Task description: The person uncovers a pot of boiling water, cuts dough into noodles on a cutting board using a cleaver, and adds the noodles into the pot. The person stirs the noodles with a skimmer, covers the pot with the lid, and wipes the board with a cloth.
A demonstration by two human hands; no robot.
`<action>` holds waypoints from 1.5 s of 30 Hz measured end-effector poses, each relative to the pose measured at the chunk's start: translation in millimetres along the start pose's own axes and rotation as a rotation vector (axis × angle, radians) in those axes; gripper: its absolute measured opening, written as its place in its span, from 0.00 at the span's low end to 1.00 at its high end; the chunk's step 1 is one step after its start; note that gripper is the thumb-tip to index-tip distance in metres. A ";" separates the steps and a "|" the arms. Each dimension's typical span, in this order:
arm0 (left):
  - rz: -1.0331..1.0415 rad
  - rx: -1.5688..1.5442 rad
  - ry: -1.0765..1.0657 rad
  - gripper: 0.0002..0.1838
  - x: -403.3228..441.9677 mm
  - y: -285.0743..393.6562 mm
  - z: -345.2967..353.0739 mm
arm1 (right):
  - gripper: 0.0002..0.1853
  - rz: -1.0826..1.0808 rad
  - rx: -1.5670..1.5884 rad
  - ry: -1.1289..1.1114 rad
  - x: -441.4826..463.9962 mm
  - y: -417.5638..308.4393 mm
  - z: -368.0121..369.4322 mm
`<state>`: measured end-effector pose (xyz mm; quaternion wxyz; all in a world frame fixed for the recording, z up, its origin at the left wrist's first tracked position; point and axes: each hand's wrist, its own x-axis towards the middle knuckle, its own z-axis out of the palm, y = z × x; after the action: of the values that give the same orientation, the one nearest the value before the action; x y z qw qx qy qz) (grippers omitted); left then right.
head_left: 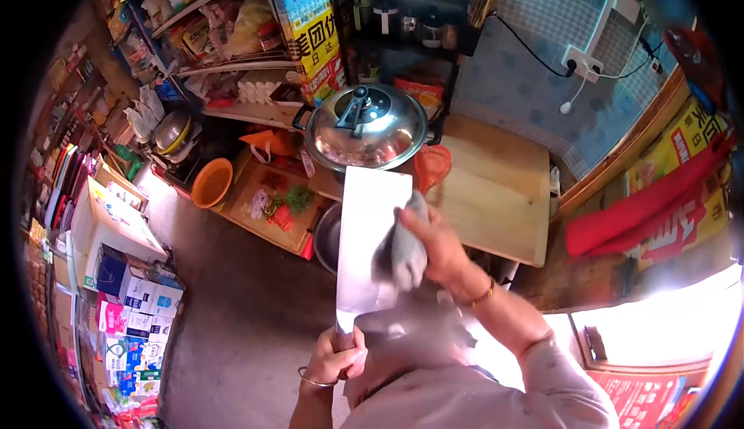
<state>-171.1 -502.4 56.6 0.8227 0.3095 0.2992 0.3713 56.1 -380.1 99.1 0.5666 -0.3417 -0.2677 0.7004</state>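
My left hand (335, 358) is wrapped round the handle of a cleaver (370, 235), its broad blade pointing up and away from me. In my right hand (440, 249) is a bunched grey cloth (408, 247), held against or very close to the right side of the blade; actual contact I cannot tell. Beyond the blade's tip stands a large lidded wok (364, 130) with a shiny domed lid. Behind the blade, a dark round pan (328, 237) is partly hidden.
A wooden board (496, 181) lies on the right. Chopped vegetables (280, 204) sit on a cutting board (256, 223) at the left, beside an orange basin (212, 182). Stacked boxes (143, 313) and loaded shelves (225, 65) stand on the left; a red cloth (651, 204) hangs right.
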 end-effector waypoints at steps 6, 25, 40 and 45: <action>-0.005 -0.134 -0.041 0.06 5.7 -1.8 4.8 | 0.16 0.072 -0.264 -0.079 -22.8 -8.0 -3.4; 0.145 -0.274 -0.196 0.09 18.7 -10.9 10.6 | 0.20 0.073 -0.191 -0.089 -59.8 -9.9 -39.4; -0.032 0.155 -0.076 0.05 10.1 -12.0 17.1 | 0.22 -0.271 -0.145 0.079 -29.3 -64.7 -41.6; 0.580 1.942 0.399 0.12 11.5 16.8 4.7 | 0.14 -0.533 -0.218 0.142 -49.3 -86.7 -43.8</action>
<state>-168.5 -485.6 68.8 0.0323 0.8333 0.5150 0.1985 149.5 -410.2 146.5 0.7077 -0.3664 -0.3813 0.4685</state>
